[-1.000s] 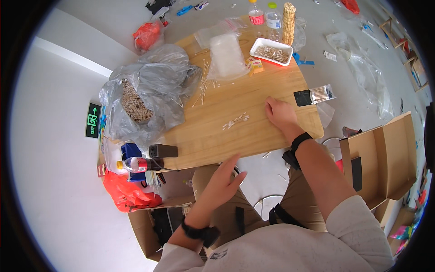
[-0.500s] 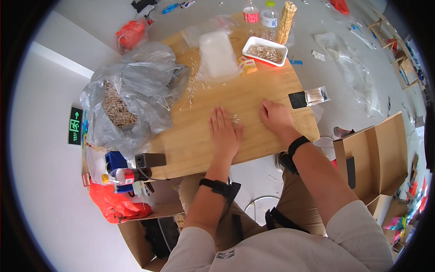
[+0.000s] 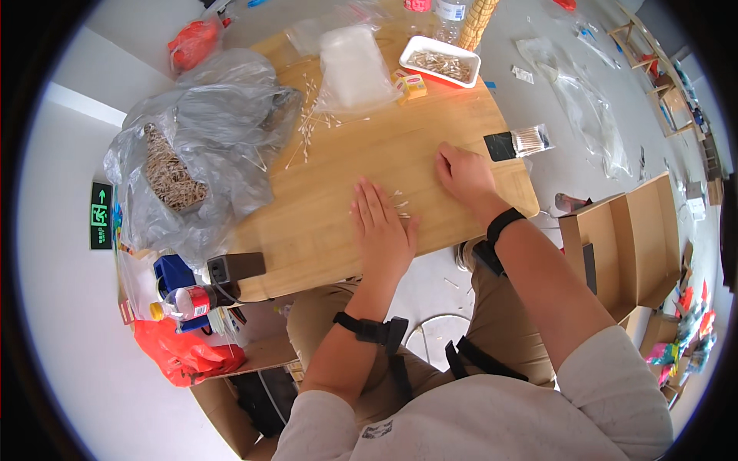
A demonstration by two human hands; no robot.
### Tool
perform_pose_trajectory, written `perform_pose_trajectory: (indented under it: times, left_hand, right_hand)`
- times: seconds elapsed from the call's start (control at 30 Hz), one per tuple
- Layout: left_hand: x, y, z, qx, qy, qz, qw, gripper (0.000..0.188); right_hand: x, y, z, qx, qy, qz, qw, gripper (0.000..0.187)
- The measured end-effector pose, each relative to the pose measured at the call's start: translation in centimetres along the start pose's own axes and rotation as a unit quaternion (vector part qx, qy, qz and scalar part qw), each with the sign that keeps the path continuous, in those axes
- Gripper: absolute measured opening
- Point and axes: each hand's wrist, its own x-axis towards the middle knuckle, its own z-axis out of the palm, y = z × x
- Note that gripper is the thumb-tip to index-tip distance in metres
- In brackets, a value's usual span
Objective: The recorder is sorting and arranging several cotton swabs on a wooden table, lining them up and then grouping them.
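Note:
My left hand (image 3: 384,234) lies flat on the wooden table (image 3: 338,196) near its front edge, fingers stretched out and thumb apart. A few white-tipped cotton swabs (image 3: 398,203) lie loose between its fingers and thumb, partly hidden by the hand. My right hand (image 3: 467,175) rests farther to the right with its fingers curled in; whatever they hold, if anything, is hidden. Beyond it, a clear packet of cotton swabs (image 3: 529,141) with a black end lies at the table's right edge. More loose swabs (image 3: 309,121) are scattered at the back left.
A big grey plastic bag (image 3: 231,100) full of swabs covers the left side. At the back are a clear bag with white contents (image 3: 354,69), a small yellow box (image 3: 411,86), a white tray of swabs (image 3: 450,63) and bottles (image 3: 450,19). An open cardboard box (image 3: 615,238) stands right.
The view has shifted, so the table sits higher and farther left in the picture. My left hand and the swabs beside it have moved nearer the front edge. My right hand stays curled.

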Motion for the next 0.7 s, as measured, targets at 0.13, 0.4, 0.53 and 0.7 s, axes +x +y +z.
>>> perform_pose_trajectory:
  times: [0.13,0.4,0.53,0.7]
  left_hand:
    - [-1.4,0.1,0.0,-0.043,0.005,0.017,0.999,0.088]
    - [1.2,-4.8,-0.4,-0.045,-0.015,0.061,0.997,0.055]
    - [2.7,-5.1,-1.5,-0.129,-0.009,0.030,0.991,0.039]
    - [2.7,-3.9,-2.3,-0.072,-0.009,0.011,0.997,0.057]
  right_hand:
    - [0.1,-0.2,-0.1,-0.009,-0.001,0.001,1.000,0.011]
    - [0.2,-0.3,-0.1,0.006,-0.013,0.013,1.000,0.009]
    - [0.1,-0.2,0.0,-0.008,-0.017,0.019,1.000,0.009]
    - [0.1,-0.2,0.0,-0.016,-0.016,0.016,1.000,0.009]
